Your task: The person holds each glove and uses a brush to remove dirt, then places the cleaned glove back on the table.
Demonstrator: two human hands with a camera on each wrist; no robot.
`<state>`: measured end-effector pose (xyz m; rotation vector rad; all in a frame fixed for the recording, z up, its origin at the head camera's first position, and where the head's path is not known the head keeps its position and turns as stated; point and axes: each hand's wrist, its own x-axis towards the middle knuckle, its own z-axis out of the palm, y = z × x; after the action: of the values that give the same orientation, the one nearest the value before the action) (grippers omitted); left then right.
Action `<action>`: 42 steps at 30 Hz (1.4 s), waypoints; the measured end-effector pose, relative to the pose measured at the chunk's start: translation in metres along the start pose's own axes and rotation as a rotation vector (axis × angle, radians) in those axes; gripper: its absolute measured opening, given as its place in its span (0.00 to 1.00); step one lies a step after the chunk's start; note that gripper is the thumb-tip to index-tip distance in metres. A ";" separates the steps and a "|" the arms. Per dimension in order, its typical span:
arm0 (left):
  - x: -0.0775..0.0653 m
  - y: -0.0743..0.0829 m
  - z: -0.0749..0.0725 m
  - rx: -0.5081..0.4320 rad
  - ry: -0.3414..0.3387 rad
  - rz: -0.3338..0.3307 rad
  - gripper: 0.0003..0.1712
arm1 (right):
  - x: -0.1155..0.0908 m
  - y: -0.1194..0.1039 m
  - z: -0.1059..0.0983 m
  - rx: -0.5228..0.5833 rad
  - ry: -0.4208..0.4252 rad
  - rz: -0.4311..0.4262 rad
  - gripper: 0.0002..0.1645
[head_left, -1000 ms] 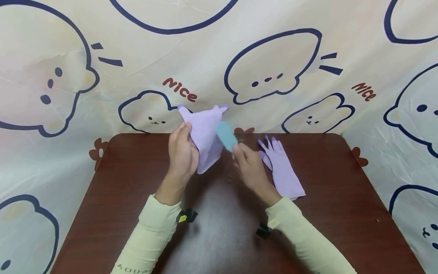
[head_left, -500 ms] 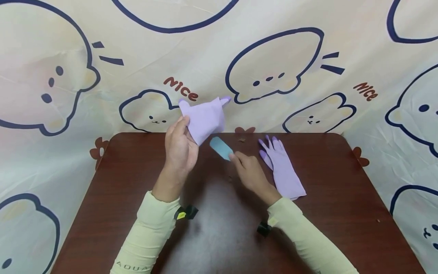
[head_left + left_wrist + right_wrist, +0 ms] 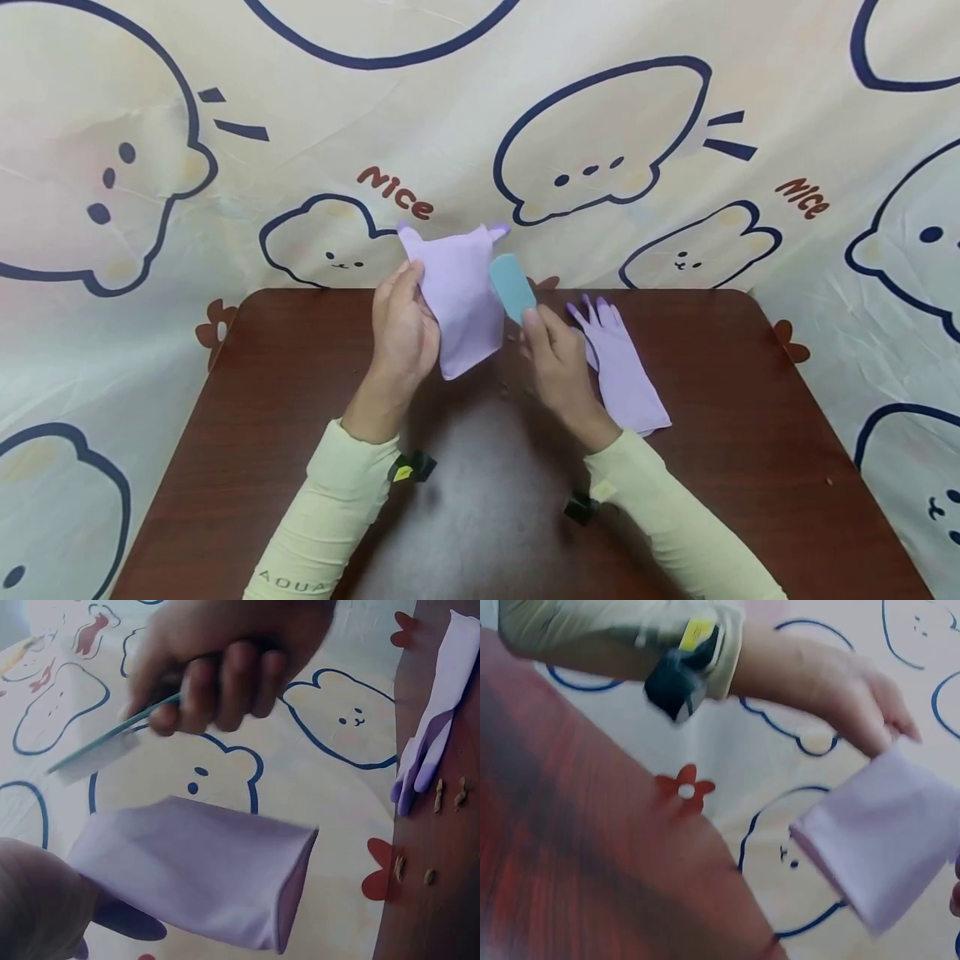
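My left hand point(image 3: 405, 329) pinches a lavender glove point(image 3: 461, 300) by its side, raised above the table's far edge. The glove hangs cuff down, and two darker purple fingertips stick out at the top. My right hand point(image 3: 558, 358) grips the handle of a light-blue brush point(image 3: 512, 285), its flat head close to the glove's right side. Pale bristles point(image 3: 101, 759) show under the teal back in the left wrist view, apart from the glove there. A second lavender glove point(image 3: 630, 375) lies on the table beside my right hand, fingers pointing away.
The dark brown table point(image 3: 262, 467) reaches back to a cream curtain point(image 3: 450, 108) with cartoon drawings. Several small brown bits lie on the wood; one brown bit point(image 3: 429, 876) shows near the edge in the left wrist view. Small black cameras sit on both wrists.
The held glove tipped upward, then swung down again so its cuff hangs low. The brush dropped to the left, then rose back beside the glove. The second glove stayed put.
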<state>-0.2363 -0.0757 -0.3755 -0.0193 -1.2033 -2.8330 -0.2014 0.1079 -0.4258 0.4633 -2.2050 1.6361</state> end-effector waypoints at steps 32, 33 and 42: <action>-0.034 -0.038 -0.002 0.138 -0.208 -0.071 0.38 | 0.011 -0.035 0.020 -0.166 -0.154 0.256 0.29; -0.036 -0.039 -0.001 0.155 -0.233 -0.070 0.39 | 0.013 -0.035 0.022 -0.166 -0.146 0.262 0.32; -0.043 -0.038 0.006 0.191 -0.251 0.026 0.38 | 0.027 -0.031 0.022 -0.262 -0.041 0.137 0.14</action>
<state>-0.1958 -0.0423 -0.4004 -0.3876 -1.5047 -2.7420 -0.2124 0.0772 -0.3928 0.2820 -2.4848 1.3825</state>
